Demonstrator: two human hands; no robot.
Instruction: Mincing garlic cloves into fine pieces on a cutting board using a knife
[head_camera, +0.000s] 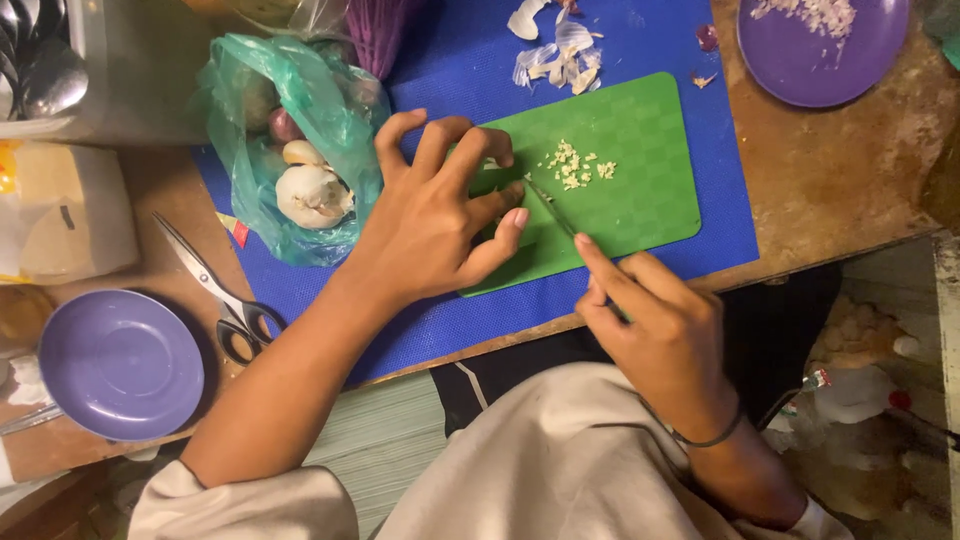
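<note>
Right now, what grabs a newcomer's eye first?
The green cutting board at centre, on a blue mat, where the right hand slices with a knife beside the left hand and minced garlic. To its left, a green bag of garlic bulbs.

two purple plates (120, 365), one scissors (215, 295), one knife (550, 208)
</note>
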